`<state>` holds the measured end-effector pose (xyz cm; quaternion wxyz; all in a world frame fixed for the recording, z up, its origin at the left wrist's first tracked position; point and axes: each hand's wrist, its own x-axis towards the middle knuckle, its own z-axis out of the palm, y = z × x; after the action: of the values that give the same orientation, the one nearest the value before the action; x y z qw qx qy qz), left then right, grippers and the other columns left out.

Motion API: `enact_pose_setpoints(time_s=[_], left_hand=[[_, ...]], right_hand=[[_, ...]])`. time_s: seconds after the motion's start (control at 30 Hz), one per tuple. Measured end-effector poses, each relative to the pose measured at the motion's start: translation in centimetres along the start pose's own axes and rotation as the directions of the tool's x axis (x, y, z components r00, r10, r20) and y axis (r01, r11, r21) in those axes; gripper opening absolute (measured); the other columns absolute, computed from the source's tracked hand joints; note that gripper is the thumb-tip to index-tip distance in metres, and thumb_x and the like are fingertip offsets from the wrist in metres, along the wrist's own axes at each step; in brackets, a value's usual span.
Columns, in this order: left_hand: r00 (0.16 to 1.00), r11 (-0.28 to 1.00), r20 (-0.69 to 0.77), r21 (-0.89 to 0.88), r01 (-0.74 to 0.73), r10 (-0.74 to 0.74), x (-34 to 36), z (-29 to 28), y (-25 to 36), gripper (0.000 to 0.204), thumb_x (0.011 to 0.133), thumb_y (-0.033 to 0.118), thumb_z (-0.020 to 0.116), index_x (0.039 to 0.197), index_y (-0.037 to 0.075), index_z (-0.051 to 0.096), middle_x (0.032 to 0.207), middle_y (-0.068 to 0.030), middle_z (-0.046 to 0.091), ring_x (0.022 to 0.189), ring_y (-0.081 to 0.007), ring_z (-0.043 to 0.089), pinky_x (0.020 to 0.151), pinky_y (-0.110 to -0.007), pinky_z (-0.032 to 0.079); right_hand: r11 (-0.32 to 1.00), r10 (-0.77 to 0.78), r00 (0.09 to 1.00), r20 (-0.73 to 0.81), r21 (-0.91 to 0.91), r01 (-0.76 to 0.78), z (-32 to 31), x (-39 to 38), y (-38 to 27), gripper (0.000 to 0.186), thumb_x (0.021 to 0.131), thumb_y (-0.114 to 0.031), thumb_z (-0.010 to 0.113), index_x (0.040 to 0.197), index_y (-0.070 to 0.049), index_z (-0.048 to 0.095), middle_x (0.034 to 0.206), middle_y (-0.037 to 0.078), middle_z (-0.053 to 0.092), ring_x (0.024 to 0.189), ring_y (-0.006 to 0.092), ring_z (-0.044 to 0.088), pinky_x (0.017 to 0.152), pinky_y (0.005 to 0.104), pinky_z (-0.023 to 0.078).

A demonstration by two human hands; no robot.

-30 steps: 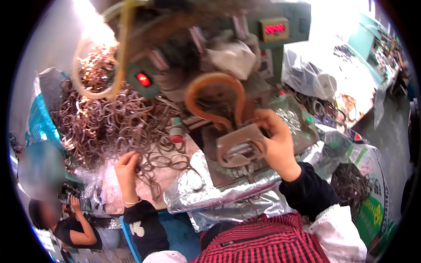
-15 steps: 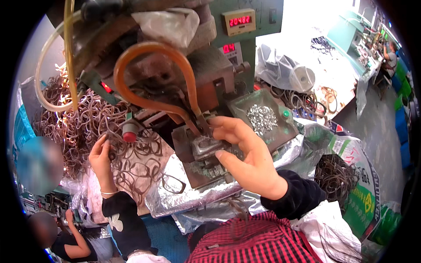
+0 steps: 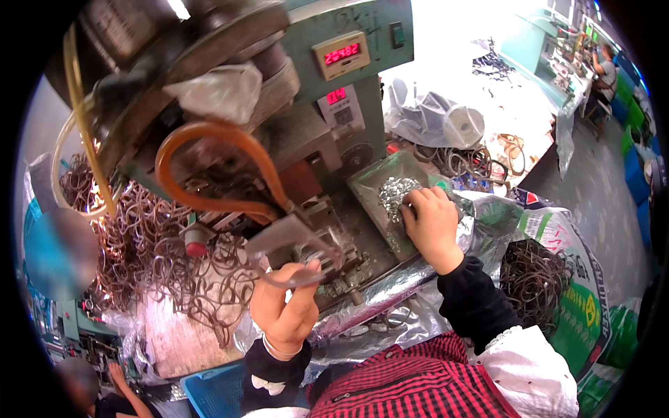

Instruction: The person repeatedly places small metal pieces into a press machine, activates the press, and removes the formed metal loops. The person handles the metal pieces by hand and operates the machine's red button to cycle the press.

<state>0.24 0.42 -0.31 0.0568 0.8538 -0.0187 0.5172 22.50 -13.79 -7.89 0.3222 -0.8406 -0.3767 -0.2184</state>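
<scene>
My left hand (image 3: 287, 313) pinches a thin brown loop (image 3: 277, 238) between thumb and fingers, in front of the press's lower die (image 3: 338, 244). The loop looks smeared by motion, and it partly covers the die. To the right, my right hand (image 3: 435, 226) has its fingers bent down at the edge of a heap of small silver metal pieces (image 3: 396, 189). That heap lies in a shallow greenish metal tray (image 3: 368, 182) beside the press. Whether a piece is between the right fingertips is hidden. An orange hose (image 3: 166, 164) curves down toward the die.
Many brown loops (image 3: 150, 230) are heaped on the left of the bench, near a red button (image 3: 196, 249). A sack (image 3: 533, 279) of dark loops stands at right. Plastic-wrapped rolls (image 3: 446, 125) lie behind the tray. A blue basket (image 3: 209, 390) sits below; people work farther off.
My left hand has come from the loop heap to the front of the die with a loop. My right hand has left the die and moved right to the metal pieces. The view has shifted.
</scene>
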Motion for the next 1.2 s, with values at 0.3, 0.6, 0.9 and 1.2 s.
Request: enact_pose_setpoints(time_s=[0.3,0.6,0.9,1.2], left_hand=[[0.996,0.994,0.022,-0.075,-0.080,0.082,0.1,0.3,-0.9,0.041,0.071,-0.013,0.072,0.107,0.006,0.070,0.092,-0.0099,0.067,0.067,-0.0235,0.059,0.054,-0.033,0.045],[0.998,0.978,0.059,-0.210,-0.014,0.027,-0.5,-0.4,-1.0,0.039,0.071,-0.014,0.066,0.106,0.002,0.070,0.106,-0.0160,0.071,0.080,-0.0277,0.067,0.065,-0.033,0.051],[0.815,0.774,-0.203,0.258,0.579,-0.542,-5.3,1.7,-7.9,0.096,0.076,0.002,0.077,0.155,-0.002,0.022,0.119,-0.0217,0.052,0.103,-0.0400,0.055,0.092,-0.044,0.045],[0.691,0.686,-0.164,0.092,0.721,-0.704,-4.2,5.4,-10.3,0.114,0.072,-0.003,0.075,0.160,0.009,0.004,0.115,-0.0240,0.049,0.102,-0.0444,0.055,0.087,-0.047,0.046]], right_hand=[[0.959,0.004,0.987,-0.160,0.280,0.042,-0.2,3.2,1.5,0.009,0.082,-0.012,0.072,0.090,-0.006,0.074,0.089,0.008,0.070,0.087,0.0302,0.064,0.074,0.0405,0.051],[0.918,0.058,0.997,0.049,0.390,-0.073,-1.2,2.4,-0.2,0.008,0.083,-0.008,0.072,0.090,-0.003,0.072,0.084,0.012,0.067,0.081,0.0296,0.064,0.074,0.0372,0.049],[0.795,0.183,0.959,0.216,0.541,-0.274,-1.3,-0.2,-0.4,0.015,0.089,0.003,0.063,0.103,0.001,0.067,0.090,0.006,0.069,0.083,0.0132,0.064,0.078,0.0270,0.050],[0.666,0.203,0.932,0.301,0.655,-0.357,-0.3,0.4,-1.6,0.013,0.094,-0.001,0.061,0.105,0.003,0.065,0.093,0.002,0.068,0.086,0.0080,0.060,0.079,0.0233,0.047]])
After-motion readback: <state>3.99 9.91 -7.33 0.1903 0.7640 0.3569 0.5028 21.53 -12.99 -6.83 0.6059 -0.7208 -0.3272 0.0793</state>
